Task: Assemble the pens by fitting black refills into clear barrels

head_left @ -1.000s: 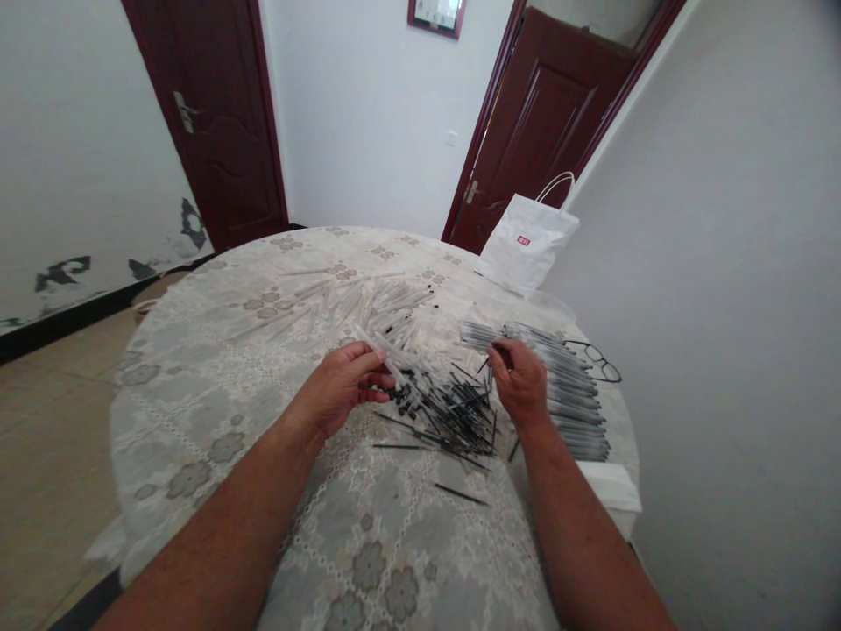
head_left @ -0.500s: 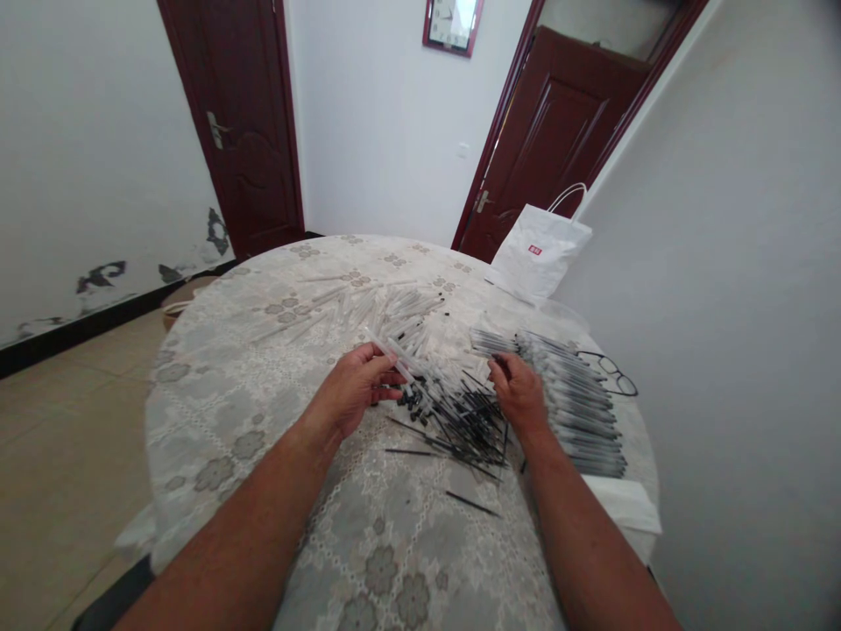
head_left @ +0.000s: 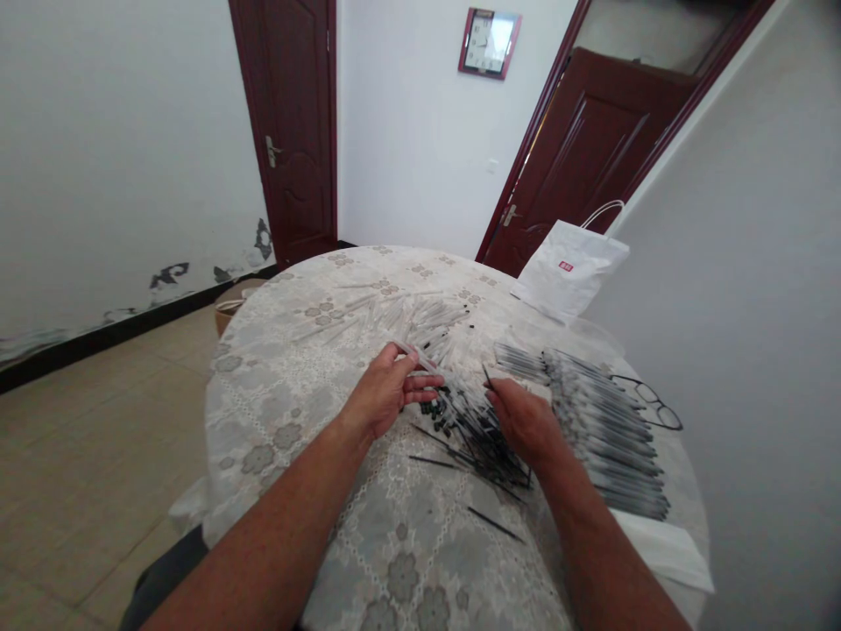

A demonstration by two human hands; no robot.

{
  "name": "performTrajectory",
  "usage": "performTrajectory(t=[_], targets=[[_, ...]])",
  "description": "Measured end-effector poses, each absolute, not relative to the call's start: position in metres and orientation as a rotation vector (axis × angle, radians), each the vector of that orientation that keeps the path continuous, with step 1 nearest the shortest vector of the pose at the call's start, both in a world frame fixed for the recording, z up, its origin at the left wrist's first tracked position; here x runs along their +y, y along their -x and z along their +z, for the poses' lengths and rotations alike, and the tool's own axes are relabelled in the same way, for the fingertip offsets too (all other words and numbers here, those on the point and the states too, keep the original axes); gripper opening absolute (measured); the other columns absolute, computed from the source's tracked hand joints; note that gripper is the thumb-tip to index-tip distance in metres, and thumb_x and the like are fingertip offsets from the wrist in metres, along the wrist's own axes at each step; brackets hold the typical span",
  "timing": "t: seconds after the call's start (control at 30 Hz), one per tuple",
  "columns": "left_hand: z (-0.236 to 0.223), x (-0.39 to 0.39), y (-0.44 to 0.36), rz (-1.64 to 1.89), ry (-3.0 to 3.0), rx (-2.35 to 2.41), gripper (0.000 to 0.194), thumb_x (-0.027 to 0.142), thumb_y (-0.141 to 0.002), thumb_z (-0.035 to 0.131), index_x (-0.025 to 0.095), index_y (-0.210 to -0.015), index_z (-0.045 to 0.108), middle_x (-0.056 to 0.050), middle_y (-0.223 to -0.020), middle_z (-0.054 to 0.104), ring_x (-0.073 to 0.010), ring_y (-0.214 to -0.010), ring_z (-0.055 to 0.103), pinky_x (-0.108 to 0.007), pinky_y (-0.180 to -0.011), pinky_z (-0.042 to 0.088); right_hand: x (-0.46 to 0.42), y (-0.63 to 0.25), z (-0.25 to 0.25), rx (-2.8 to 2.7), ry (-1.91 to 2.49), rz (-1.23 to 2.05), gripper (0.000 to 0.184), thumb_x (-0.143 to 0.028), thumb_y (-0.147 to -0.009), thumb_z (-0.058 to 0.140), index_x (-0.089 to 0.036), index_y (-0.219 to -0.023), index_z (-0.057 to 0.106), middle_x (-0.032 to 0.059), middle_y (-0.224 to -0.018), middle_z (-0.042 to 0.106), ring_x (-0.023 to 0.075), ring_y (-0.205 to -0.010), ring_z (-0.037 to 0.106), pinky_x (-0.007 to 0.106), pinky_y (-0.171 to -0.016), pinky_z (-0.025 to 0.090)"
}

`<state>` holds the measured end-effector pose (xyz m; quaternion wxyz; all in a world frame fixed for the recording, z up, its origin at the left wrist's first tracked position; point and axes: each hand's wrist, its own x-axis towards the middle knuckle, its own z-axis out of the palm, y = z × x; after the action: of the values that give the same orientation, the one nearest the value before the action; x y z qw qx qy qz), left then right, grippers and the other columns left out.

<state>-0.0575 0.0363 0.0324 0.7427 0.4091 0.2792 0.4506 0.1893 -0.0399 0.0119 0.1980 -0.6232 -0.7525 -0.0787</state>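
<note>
Head view: left fingers (head_left: 420, 383) pinch a slim translucent tube (head_left: 424, 360), right fingers (head_left: 500, 398) a thin dark rod (head_left: 487, 377).

On table (head_left: 368, 535): stick pile (head_left: 478, 428) between my left hand (head_left: 387, 390) and right hand (head_left: 529, 422), tubes (head_left: 407, 317) behind it, pen row (head_left: 618, 438) right, glasses (head_left: 647, 394) past that, bag (head_left: 571, 267) back right. 2 doors (head_left: 295, 131) behind table.

from where i stand, the one camera sits on the person's head, above the near edge of the table (head_left: 263, 386). it faces forward and down, near behind the left hand (head_left: 392, 387) and right hand (head_left: 526, 421), reaching past the far edge to a wall clock (head_left: 490, 44).
</note>
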Motion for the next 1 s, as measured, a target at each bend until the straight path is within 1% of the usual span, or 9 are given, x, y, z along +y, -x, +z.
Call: performTrajectory(t=[0.07,0.17,0.37,0.6,0.7,0.83,0.93,1.0], targets=[[0.032,0.036,0.057,1.013,-0.907,0.608,0.025,0.036,-0.088,0.064,0.021,-0.096,0.046,-0.008,-0.102,0.069,-0.0237,-0.085,0.075,-0.037,-0.072,0.060,-0.044,-0.172,0.018,-2.245,1.775,-0.200,0.029,-0.033,-0.102,0.037,-0.022,-0.110,0.063,0.0076,-0.098,0.068,0.0195,-0.085,0.065,0.027,-0.076,0.045],[0.032,0.036,0.057,1.045,-0.921,0.587,0.024,0.036,-0.088,0.063,0.021,-0.096,0.046,-0.008,-0.101,0.070,-0.0233,-0.087,0.074,-0.037,-0.075,0.059,-0.046,-0.156,0.022,-2.346,1.839,-0.182,0.028,-0.033,-0.104,0.037,-0.024,-0.113,0.062,0.0047,-0.093,0.067,0.0169,-0.079,0.064,0.025,-0.071,0.043],[0.029,0.035,0.056,1.024,-0.973,0.588,0.025,0.037,-0.088,0.062,0.021,-0.100,0.047,-0.008,-0.102,0.070,-0.0221,-0.082,0.074,-0.037,-0.074,0.059,-0.046,-0.153,0.021,-2.344,1.937,-0.227,0.027,-0.034,-0.104,0.038,-0.026,-0.115,0.061,0.0034,-0.095,0.066,0.0159,-0.083,0.065,0.023,-0.070,0.041],[0.033,0.032,0.055,1.027,-1.081,0.638,0.025,0.038,-0.088,0.062,0.021,-0.099,0.048,-0.007,-0.097,0.070,-0.0213,-0.082,0.073,-0.035,-0.071,0.058,-0.047,-0.152,0.022,-2.320,1.984,-0.241,0.027,-0.034,-0.103,0.039,-0.027,-0.118,0.061,0.0032,-0.094,0.066,0.0163,-0.080,0.064,0.024,-0.067,0.041],[0.032,0.034,0.055,1.047,-1.111,0.672,0.023,0.036,-0.088,0.061,0.021,-0.099,0.048,-0.007,-0.097,0.070,-0.0211,-0.081,0.074,-0.034,-0.070,0.058,-0.048,-0.151,0.020,-2.270,1.935,-0.193,0.029,-0.030,-0.102,0.041,-0.026,-0.124,0.060,0.0048,-0.099,0.066,0.0169,-0.085,0.064,0.024,-0.072,0.044],[0.029,0.035,0.054,1.083,-1.111,0.735,0.022,0.033,-0.088,0.062,0.020,-0.098,0.048,-0.008,-0.097,0.070,-0.0204,-0.077,0.074,-0.032,-0.067,0.058,-0.050,-0.150,0.018,-2.216,1.762,-0.095,0.034,-0.020,-0.100,0.039,-0.019,-0.127,0.059,0.0092,-0.101,0.066,0.0190,-0.091,0.063,0.028,-0.084,0.047],[0.028,0.034,0.054,1.063,-1.073,0.713,0.019,0.032,-0.089,0.061,0.020,-0.098,0.048,-0.009,-0.097,0.070,-0.0212,-0.077,0.074,-0.032,-0.065,0.059,-0.052,-0.147,0.021,-2.143,1.587,0.038,0.033,-0.023,-0.099,0.042,-0.017,-0.125,0.061,0.0102,-0.105,0.069,0.0200,-0.095,0.065,0.030,-0.088,0.048],[0.027,0.034,0.055,1.000,-0.990,0.640,0.019,0.031,-0.090,0.061,0.020,-0.097,0.048,-0.009,-0.097,0.070,-0.0227,-0.078,0.074,-0.035,-0.066,0.060,-0.053,-0.144,0.024,-2.067,1.504,0.148,0.032,-0.027,-0.099,0.046,-0.020,-0.127,0.060,0.0073,-0.103,0.072,0.0191,-0.093,0.067,0.030,-0.087,0.049]])
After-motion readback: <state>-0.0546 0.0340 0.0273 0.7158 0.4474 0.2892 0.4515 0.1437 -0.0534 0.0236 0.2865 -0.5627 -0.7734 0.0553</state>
